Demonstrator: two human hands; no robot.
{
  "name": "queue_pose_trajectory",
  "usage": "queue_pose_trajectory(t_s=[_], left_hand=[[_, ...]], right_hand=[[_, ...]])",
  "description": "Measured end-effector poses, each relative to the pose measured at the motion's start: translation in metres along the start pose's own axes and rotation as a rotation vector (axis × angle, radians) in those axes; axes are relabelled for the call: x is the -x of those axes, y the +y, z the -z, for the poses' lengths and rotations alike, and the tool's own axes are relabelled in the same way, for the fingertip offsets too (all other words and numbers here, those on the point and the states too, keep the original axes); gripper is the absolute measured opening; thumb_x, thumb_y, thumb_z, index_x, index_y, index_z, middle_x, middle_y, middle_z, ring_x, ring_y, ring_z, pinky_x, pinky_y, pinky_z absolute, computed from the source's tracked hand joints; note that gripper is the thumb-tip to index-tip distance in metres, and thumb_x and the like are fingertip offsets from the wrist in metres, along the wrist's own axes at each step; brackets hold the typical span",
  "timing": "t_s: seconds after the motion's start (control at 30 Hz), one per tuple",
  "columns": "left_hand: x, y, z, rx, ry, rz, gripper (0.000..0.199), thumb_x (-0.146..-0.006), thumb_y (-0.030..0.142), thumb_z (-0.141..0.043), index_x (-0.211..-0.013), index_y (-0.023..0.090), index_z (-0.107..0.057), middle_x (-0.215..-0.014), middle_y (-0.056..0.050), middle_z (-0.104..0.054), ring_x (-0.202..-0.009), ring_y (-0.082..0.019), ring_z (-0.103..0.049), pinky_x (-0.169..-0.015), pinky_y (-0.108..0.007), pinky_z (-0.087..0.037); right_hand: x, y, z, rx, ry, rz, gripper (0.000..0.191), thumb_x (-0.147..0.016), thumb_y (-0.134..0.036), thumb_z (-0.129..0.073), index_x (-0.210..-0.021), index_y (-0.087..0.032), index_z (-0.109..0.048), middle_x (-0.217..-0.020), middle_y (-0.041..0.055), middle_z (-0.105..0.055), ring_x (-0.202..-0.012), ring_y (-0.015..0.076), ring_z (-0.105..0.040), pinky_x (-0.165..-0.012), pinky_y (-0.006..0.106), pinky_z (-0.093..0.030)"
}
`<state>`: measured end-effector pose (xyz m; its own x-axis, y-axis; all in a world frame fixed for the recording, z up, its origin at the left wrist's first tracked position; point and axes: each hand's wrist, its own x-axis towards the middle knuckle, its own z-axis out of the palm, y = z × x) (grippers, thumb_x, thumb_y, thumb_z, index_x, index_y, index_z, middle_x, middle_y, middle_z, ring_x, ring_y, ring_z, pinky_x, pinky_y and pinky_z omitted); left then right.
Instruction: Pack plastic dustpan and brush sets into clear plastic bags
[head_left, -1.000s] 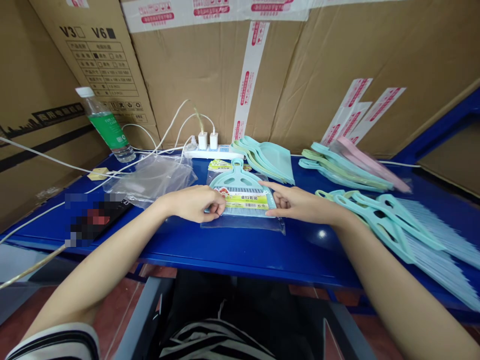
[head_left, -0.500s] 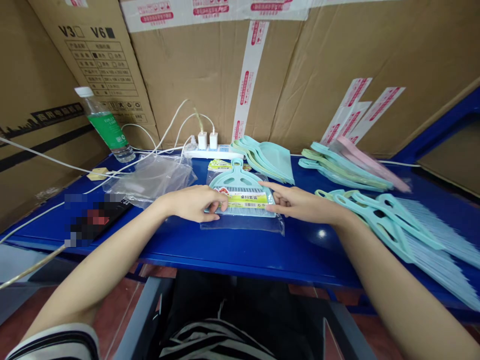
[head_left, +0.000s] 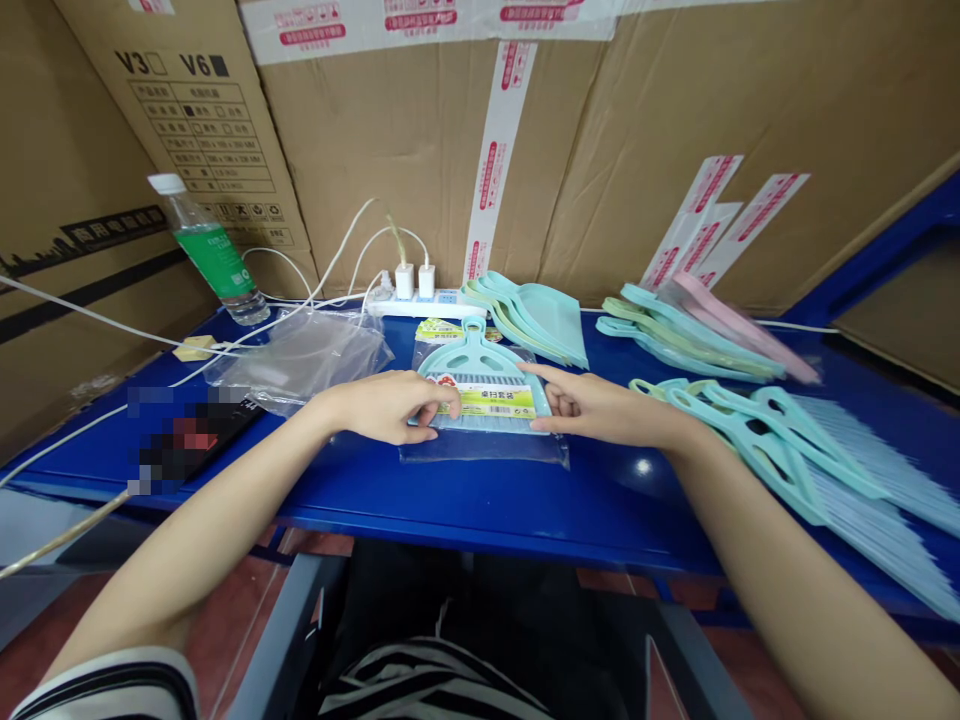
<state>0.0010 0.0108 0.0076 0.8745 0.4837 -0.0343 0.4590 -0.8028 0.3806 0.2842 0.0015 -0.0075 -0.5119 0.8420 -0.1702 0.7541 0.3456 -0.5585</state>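
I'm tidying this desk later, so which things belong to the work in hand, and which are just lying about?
Likely in use:
- light-blue dustpan-and-brush set, between the left hand and right hand
- stacked dustpans
- brushes, right
- clear plastic bags

Probably just lying about:
- bottle
- power strip, chargers plugged in
- dark, partly blurred item
- yellow block

A single camera, worn on the head, looks forward and down from above the lap (head_left: 465, 580) across the table (head_left: 480, 500). It sits close: the left forearm (head_left: 217, 520) and right forearm (head_left: 757, 525) enter from the lower corners, putting the left hand (head_left: 390, 405) and right hand (head_left: 596, 405) near mid-frame. The wide view reaches from the floor (head_left: 244, 600) up to the cardboard (head_left: 405, 130) behind the table.
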Motion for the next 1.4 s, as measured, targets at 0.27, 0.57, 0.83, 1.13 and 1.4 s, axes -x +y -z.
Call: queue_pose_trajectory(t_s=[0.27,0.57,0.83,1.13,1.4], left_hand=[[-0.0011,-0.001,0.0005,0.0,-0.018,-0.014,0.011,-0.079,0.014,-0.059,-0.088,0.017,-0.064,-0.064,0.005,-0.057,-0.054,-0.008,-0.049,-0.059,-0.023,-0.035],[-0.0005,-0.0013,-0.0009,0.012,-0.022,-0.028,0.009,-0.079,0.015,-0.054,-0.08,0.018,-0.063,-0.068,0.002,-0.062,-0.06,-0.01,-0.053,-0.06,-0.022,-0.038],[-0.001,-0.0013,-0.0004,0.013,-0.024,-0.028,0.01,-0.078,0.014,-0.054,-0.078,0.018,-0.063,-0.069,0.003,-0.062,-0.06,-0.009,-0.053,-0.06,-0.022,-0.038],[-0.0005,-0.0004,-0.0002,0.028,-0.02,-0.041,0.01,-0.077,0.013,-0.053,-0.077,0.018,-0.062,-0.068,0.003,-0.06,-0.059,-0.009,-0.053,-0.06,-0.022,-0.038],[-0.0004,-0.0004,0.0001,0.024,-0.029,-0.034,0.01,-0.078,0.013,-0.054,-0.077,0.018,-0.062,-0.067,0.003,-0.06,-0.059,-0.009,-0.052,-0.059,-0.022,-0.037]], right_hand=[[0.0001,-0.0008,0.0,-0.008,-0.006,0.009,0.088,-0.08,-0.05,-0.058,-0.154,-0.016,-0.025,-0.074,-0.0001,-0.058,-0.066,0.0188,-0.054,-0.063,0.033,-0.045],[0.0006,0.0006,0.0002,-0.02,-0.016,0.029,0.09,-0.08,-0.051,-0.057,-0.155,-0.014,-0.023,-0.072,-0.0006,-0.057,-0.064,0.0188,-0.053,-0.063,0.034,-0.045],[0.0024,0.0058,0.0039,-0.005,-0.079,0.142,0.079,-0.086,-0.052,-0.048,-0.155,-0.019,-0.024,-0.078,0.0015,-0.059,-0.068,0.0189,-0.055,-0.064,0.033,-0.047],[0.0011,0.0053,0.004,-0.02,-0.091,0.157,0.078,-0.086,-0.044,-0.049,-0.154,-0.017,-0.025,-0.073,0.0,-0.056,-0.065,0.0194,-0.054,-0.065,0.036,-0.047],[0.0017,0.0045,0.0032,-0.036,-0.075,0.149,0.078,-0.085,-0.041,-0.05,-0.154,-0.014,-0.024,-0.069,-0.0015,-0.056,-0.064,0.0182,-0.056,-0.064,0.034,-0.047]])
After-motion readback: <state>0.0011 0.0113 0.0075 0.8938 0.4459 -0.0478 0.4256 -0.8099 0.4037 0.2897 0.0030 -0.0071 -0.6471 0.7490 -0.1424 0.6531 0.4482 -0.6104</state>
